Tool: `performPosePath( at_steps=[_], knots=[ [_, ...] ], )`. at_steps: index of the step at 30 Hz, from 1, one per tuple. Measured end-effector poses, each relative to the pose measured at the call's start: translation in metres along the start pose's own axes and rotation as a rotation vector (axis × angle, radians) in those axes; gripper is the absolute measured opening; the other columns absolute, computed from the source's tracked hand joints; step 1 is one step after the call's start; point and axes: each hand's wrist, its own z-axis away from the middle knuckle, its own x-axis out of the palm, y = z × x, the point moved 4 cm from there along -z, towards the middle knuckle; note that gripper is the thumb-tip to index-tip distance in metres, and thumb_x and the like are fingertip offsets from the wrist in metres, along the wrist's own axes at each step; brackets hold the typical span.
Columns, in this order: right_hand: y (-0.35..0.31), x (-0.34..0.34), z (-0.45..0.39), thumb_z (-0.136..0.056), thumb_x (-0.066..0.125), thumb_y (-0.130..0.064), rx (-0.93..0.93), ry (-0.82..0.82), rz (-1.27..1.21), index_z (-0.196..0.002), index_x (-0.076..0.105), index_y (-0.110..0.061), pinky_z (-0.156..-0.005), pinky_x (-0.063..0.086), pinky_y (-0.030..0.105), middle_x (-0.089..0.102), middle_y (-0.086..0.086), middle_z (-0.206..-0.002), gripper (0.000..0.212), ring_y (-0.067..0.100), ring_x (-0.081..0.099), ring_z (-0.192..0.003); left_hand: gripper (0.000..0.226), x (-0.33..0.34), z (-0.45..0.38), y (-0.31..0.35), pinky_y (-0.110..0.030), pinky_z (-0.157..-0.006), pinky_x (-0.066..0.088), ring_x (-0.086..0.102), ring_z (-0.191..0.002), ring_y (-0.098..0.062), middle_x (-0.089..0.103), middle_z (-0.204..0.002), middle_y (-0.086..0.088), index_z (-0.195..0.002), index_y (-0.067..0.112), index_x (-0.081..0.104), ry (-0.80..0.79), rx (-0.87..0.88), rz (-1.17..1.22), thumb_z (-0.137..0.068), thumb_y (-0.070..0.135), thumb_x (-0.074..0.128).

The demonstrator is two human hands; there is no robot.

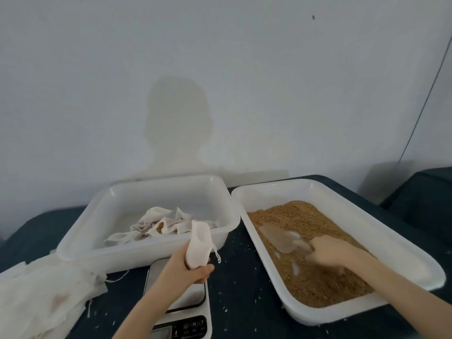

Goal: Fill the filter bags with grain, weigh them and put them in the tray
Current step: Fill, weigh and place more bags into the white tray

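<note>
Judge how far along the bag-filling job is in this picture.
Done: several filled bags lie in the left tray. In hand: the left hand holds a bag upright while the right hand works a scoop in the grain. Left: filling and weighing it on the scale, plus the empty bags.

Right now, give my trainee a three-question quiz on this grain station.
1. True or false: the left hand grips a bag above the scale.
2. Where is the right hand?
A. On the scale
B. In the grain tray, at a clear scoop
C. On the pile of empty bags
3. Fill in: the filled bags lie in the ____ tray.

Key
1. True.
2. B; motion blur hides whether it grips the scoop.
3. Left.
</note>
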Motion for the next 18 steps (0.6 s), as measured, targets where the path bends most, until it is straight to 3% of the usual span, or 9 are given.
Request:
performPosePath(
  at_steps=[5, 10, 15, 18],
  knots=[
    [0.017, -0.038, 0.0, -0.095, 0.053, -0.03, 0.058, 0.094, -0.065, -0.111, 0.063, -0.013, -0.055, 0.045, 0.017, 0.066, 0.002, -0.087, 0.026, 0.011, 0.055, -0.062, 0.033, -0.006, 0.001, -0.002, -0.023, -0.061, 0.053, 0.064, -0.067, -0.012, 0.067, -0.082, -0.006, -0.103, 0.017, 0.063, 0.008, 0.002, 0.005, -0.077, 0.001, 0.075],
    [-0.011, -0.049, -0.022, -0.095, 0.053, -0.03, 0.069, 0.201, -0.072, -0.091, 0.067, -0.008, -0.049, 0.042, 0.015, 0.057, -0.004, -0.071, 0.026, 0.008, 0.048, -0.055, 0.034, -0.002, 0.0, 0.003, -0.021, -0.062, 0.052, 0.064, -0.069, -0.011, 0.066, -0.084, -0.005, -0.106, 0.016, 0.062, 0.013, -0.001, 0.015, -0.079, 0.0, 0.073],
    [-0.039, -0.035, -0.057, -0.094, 0.05, -0.017, 0.002, 0.191, -0.15, -0.109, 0.062, -0.008, -0.068, 0.053, 0.024, 0.063, 0.001, -0.083, 0.021, 0.015, 0.058, -0.066, 0.028, -0.002, 0.001, 0.004, -0.021, -0.061, 0.052, 0.064, -0.071, -0.013, 0.066, -0.096, -0.009, -0.101, 0.011, 0.062, 0.007, -0.007, -0.025, -0.078, 0.0, 0.073],
    [-0.031, -0.027, -0.062, -0.096, 0.054, -0.029, -0.084, 0.116, -0.25, -0.107, 0.057, -0.011, -0.049, 0.042, 0.014, 0.057, -0.002, -0.079, 0.022, 0.007, 0.047, -0.055, 0.024, -0.008, 0.0, 0.002, -0.021, -0.061, 0.051, 0.063, -0.068, -0.013, 0.066, -0.096, -0.009, -0.097, 0.01, 0.061, 0.01, 0.001, -0.041, -0.079, 0.0, 0.073]
  ],
)
